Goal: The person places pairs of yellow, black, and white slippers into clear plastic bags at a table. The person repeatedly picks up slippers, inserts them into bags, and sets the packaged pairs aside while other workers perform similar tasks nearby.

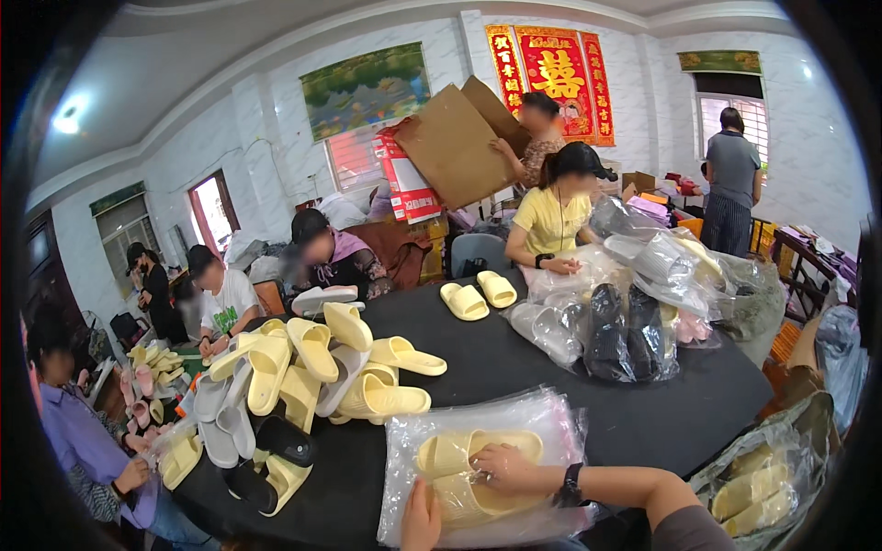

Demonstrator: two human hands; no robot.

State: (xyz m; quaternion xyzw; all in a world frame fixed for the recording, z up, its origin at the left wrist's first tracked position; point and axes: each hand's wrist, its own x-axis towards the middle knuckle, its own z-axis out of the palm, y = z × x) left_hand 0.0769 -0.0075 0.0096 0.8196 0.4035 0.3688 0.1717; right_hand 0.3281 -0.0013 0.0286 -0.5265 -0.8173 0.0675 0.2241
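Note:
In front of me a pair of pale yellow slippers (441,456) lies side by side on a stack of clear plastic bags (404,441); whether the pair is inside the top bag, I cannot make out. My right hand (503,466), with a dark band on its wrist, is over the slippers, fingers curled onto them. My left hand (421,522) is closed at the near left edge of the bag, beside the nearer slipper. Left of the bags is a heap of yellow, grey and black slippers (312,349).
A yellow pair (464,301) stands farther back on the black table (551,367). Bagged slippers (634,321) pile up at its right side. A large clear sack (763,487) of yellow slippers is low right. Several people work around the table; one lifts a cardboard sheet (455,142).

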